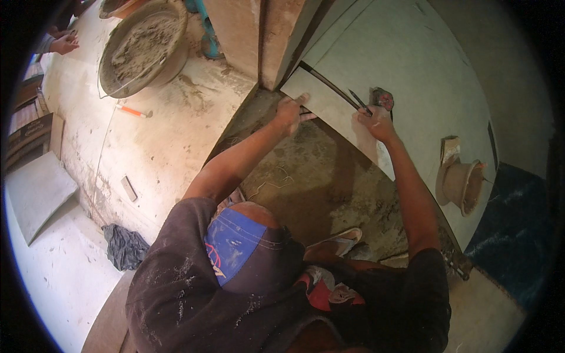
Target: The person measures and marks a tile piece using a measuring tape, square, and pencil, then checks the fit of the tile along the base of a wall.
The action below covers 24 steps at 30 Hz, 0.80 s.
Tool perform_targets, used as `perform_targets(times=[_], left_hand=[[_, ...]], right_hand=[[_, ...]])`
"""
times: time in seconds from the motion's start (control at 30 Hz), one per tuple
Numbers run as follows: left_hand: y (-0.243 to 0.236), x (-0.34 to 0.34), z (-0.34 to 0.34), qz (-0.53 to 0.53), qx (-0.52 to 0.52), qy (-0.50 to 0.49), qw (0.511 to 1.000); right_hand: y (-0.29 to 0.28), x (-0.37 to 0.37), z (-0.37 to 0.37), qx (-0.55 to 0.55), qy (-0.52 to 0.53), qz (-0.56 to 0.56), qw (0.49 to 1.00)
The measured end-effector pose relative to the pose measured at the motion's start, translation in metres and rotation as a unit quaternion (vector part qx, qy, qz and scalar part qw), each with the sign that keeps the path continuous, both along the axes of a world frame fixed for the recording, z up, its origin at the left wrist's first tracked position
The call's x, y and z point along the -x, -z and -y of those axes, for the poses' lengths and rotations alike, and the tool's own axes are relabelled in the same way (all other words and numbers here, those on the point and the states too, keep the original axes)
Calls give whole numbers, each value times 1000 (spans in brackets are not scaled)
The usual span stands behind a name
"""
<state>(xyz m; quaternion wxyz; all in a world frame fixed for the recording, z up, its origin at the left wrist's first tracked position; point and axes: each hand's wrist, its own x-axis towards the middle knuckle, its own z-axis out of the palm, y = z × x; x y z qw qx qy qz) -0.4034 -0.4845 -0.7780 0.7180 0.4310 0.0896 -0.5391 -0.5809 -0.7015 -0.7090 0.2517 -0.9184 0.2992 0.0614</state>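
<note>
Landmark is the grey tile (321, 97). It lies flat at the edge of the laid grey floor (424, 70), long axis running from upper left beside the pillar (259, 35) down to the right. Its lower long edge overhangs the rough mortar bed (318, 176).

Left hand (291, 112): on the tile's lower left edge, fingers spread flat and pressing down, gripping nothing.

Right hand (376, 120): at the tile's right end, fingers closed round a dark pencil (358, 100). The pencil lies roughly along the tile's long axis, with its free end towards the upper left.

Just past the right hand, a small red and dark tool (382, 97); can't tell what it is.

No labels or packages near the tile. A brown box-like stack (26, 138) sits far left; print unreadable.

Around:
- Right of the tile, a brown cone-shaped piece (462, 185) lies on the floor.
- Upper left, a mortar pan (144, 47) with an orange-handled tool (132, 110) below it.
- Another person's hand (65, 42) at top left.
- Dark rag (125, 247) and a spare slab (38, 191) far left.
- Sandal (335, 241) on the mortar bed below the tile.
</note>
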Motion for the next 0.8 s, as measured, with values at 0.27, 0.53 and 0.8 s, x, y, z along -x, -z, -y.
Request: perform_targets(times=[0.27, 0.53, 0.8], left_hand=[[3, -2, 4, -1, 0, -10, 1000], [10, -1, 6, 10, 5, -16, 1000], [6, 4, 7, 31, 3, -37, 999]], right_hand=[[9, 5, -11, 104, 8, 61, 993], [7, 20, -43, 155, 55, 118, 979], [-10, 26, -52, 130, 89, 128, 979]])
